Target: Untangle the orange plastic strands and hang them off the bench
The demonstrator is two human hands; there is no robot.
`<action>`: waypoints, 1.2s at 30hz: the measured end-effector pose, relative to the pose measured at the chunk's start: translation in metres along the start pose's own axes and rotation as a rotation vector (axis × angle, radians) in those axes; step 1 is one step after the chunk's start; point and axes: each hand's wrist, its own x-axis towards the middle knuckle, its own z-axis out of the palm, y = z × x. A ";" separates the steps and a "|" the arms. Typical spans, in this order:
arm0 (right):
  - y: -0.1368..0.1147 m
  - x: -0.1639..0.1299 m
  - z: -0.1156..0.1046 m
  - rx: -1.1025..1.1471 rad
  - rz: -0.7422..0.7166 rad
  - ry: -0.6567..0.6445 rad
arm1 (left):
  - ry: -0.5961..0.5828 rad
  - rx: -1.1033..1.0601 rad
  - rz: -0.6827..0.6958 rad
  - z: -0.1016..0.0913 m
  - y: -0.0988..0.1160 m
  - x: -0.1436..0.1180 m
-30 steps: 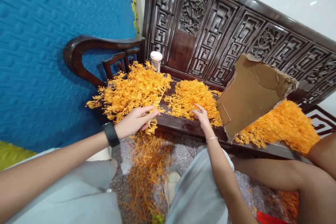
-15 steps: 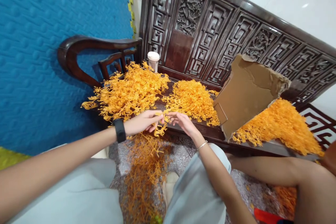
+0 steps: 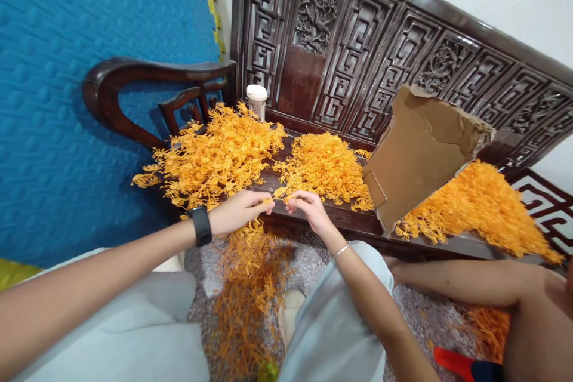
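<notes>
My left hand (image 3: 244,210), with a dark band on its wrist, pinches an orange plastic piece (image 3: 279,193) by one end. My right hand (image 3: 310,208), a thin bangle at its wrist, has thumb and fingers closed on the other end, so the piece spans the small gap between both hands. Behind my left hand rises a tall heap of branching orange pieces (image 3: 219,155). A lower heap of small orange pieces (image 3: 324,167) lies just beyond my right hand. Both heaps rest on a dark wooden bench (image 3: 286,215).
A cardboard sheet (image 3: 421,155) leans upright between the middle heap and a right-hand orange heap (image 3: 487,209). A white-lidded tub (image 3: 256,102) stands by the carved backrest (image 3: 304,80). Orange scraps (image 3: 246,298) cover the floor below. Another person's leg (image 3: 465,280) is at the right.
My right hand has closed from loosely spread fingers into a pinch. The dangling orange piece under my left hand no longer shows there. The view has shifted slightly.
</notes>
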 end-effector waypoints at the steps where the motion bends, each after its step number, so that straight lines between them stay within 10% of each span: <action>1: -0.001 0.000 0.000 -0.015 -0.012 0.029 | -0.001 0.027 0.013 0.000 0.001 0.001; 11: 0.000 0.003 -0.002 -0.435 -0.153 0.369 | 0.026 0.113 -0.069 0.011 0.007 0.010; 25: 0.014 0.016 -0.015 -0.654 -0.264 0.480 | 0.079 0.225 -0.159 0.021 0.015 0.026; 33: 0.001 0.010 -0.124 -0.531 -0.253 1.031 | 0.066 0.021 -0.141 0.006 0.012 -0.020; 36: 0.007 0.008 -0.139 -0.350 -0.203 0.878 | 0.099 0.028 -0.161 0.000 0.001 -0.029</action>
